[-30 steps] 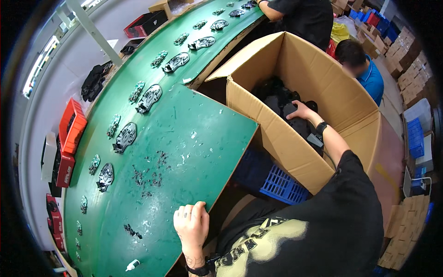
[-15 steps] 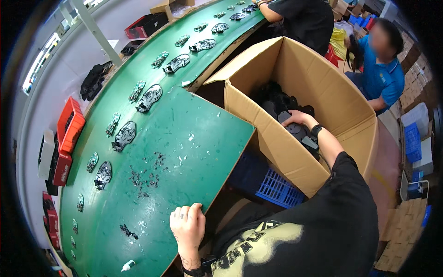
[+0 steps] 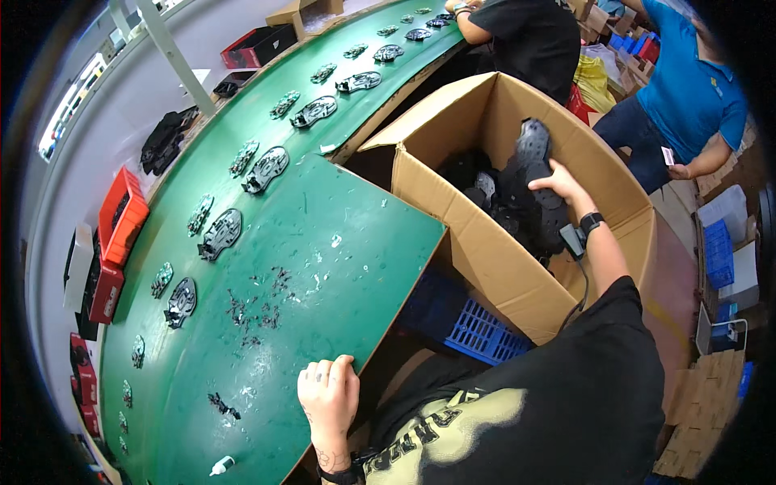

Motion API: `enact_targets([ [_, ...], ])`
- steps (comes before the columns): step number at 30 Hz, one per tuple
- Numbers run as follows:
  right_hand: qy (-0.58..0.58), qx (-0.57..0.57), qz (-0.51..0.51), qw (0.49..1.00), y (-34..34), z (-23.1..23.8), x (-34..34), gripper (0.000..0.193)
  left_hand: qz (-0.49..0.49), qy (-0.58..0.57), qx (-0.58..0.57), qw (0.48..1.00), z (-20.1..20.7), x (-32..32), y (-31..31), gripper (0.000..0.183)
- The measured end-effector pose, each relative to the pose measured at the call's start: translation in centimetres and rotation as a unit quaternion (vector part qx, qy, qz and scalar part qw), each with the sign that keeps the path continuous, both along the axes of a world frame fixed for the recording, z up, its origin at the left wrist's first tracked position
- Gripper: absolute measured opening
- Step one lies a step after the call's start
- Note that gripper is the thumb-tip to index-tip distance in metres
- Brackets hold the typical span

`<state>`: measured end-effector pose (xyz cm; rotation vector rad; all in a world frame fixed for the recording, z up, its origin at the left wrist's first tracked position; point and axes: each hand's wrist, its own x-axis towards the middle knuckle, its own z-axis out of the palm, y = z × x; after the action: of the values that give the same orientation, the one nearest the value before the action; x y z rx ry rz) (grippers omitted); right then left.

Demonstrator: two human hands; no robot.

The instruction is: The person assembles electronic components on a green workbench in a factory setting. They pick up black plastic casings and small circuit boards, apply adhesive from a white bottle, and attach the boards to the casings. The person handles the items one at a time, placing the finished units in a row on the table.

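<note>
My right hand (image 3: 562,184) is inside the large open cardboard box (image 3: 509,259), gripping a black plastic shell (image 3: 533,145) that stands up above other dark parts. Its thumb and fingers lie around the piece; the fingers' far side is hidden. Beneath it, several black plastic shells (image 3: 485,186) are heaped in the box. Curled into a loose fist, my left hand (image 3: 330,394) rests at the right edge of the green table (image 3: 364,267), with nothing visible in it. Small black scraps (image 3: 257,307) lie on the table beyond it.
Mouse-shaped plastic bases (image 3: 220,234) and small circuit boards (image 3: 200,215) run in two rows along the green belt. A white bottle (image 3: 222,465) lies near the front. A blue crate (image 3: 489,327) stands below the box. Two people, one in a blue shirt (image 3: 691,81), are nearby.
My right hand has moved up and right inside the box, raising a black shell. My left hand has stayed put. The person in blue has straightened up and shifted right.
</note>
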<state>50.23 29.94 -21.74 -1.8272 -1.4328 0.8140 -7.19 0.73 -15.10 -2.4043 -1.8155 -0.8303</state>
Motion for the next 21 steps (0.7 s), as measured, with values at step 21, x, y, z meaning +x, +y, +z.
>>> enact_targets([
  [21, 0.358, 0.040, 0.141, 0.922, -2.2, 20.0, -10.5, 0.029, 0.002, -0.115, 0.034, 0.993, 1.3, -2.5, -1.9, 0.026],
])
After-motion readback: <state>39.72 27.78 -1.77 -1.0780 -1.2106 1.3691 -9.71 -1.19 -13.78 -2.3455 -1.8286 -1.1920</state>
